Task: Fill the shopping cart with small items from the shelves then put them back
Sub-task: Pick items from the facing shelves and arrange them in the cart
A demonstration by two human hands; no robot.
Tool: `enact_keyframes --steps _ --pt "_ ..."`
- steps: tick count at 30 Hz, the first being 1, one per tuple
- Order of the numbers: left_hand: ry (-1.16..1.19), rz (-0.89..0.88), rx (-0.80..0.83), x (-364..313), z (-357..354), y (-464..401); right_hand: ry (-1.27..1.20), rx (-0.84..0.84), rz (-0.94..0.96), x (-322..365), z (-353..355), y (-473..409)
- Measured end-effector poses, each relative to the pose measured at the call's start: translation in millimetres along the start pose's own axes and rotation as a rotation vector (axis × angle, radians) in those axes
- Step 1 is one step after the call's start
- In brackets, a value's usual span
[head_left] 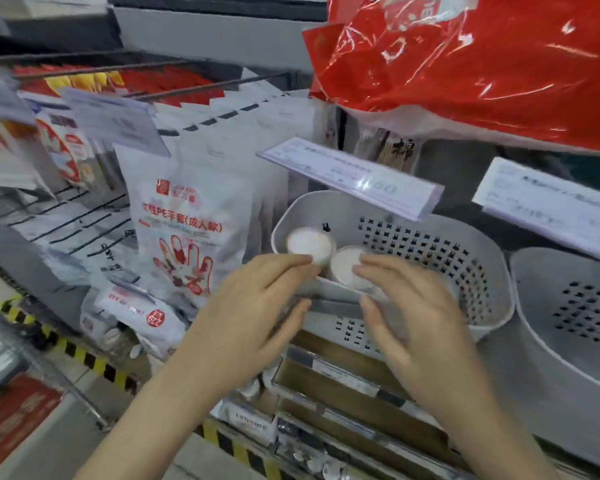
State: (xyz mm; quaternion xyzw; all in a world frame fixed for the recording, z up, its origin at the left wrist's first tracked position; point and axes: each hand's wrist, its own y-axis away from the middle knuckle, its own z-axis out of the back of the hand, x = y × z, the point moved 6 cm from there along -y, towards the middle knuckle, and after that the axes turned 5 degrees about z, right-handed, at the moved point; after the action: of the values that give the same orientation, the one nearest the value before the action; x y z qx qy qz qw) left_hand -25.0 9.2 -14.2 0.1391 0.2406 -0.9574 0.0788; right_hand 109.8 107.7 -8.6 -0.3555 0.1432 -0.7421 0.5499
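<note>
Left hand: my left hand (257,306) reaches toward the near rim of the perforated basket, fingers straight and relaxed, thumb spread below them; the fingertips (303,263) lie at the side of the left white tub, but blur keeps me from telling whether they touch it. It has hold of nothing that I can see.
Right hand: my right hand (409,306) is spread open over the near edge of the same basket, fingers extended toward the right white tub, thumb apart underneath; I grasp nothing with it.
Left white tub: a small round container with a white top (309,244) sits inside the basket at its near-left corner.
Right white tub: a second round container (347,265) sits just beside the first, also inside the basket, close to my right fingertips.
Basket: a pale plastic basket (430,244) with dark slots in its floor and wall, resting on the shelf.
Second basket: a similar grey basket (568,306) stands just to the right of the first.
Glove packs: white bags printed with a red hand (184,237) hang on hooks to the left of the basket.
Price tags: clear label holders (354,178) jut out above the basket.
Red bags: glossy red packaging (465,64) hangs at upper right.
</note>
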Motion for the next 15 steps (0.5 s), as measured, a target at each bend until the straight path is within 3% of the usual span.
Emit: enact_keyframes --steps 4,8,11,15 --pt "-0.143 0.281 0.053 55 7 82 -0.125 0.093 0.149 45 -54 -12" --pt "-0.193 0.673 0.102 123 21 186 -0.257 0.259 0.242 105 -129 -24" --pt "-0.09 1.036 0.022 161 57 268 -0.366 0.435 0.288 164 -193 -27" --pt "-0.114 1.309 -0.064 188 106 362 -0.456 0.698 0.37 247 -279 -16"
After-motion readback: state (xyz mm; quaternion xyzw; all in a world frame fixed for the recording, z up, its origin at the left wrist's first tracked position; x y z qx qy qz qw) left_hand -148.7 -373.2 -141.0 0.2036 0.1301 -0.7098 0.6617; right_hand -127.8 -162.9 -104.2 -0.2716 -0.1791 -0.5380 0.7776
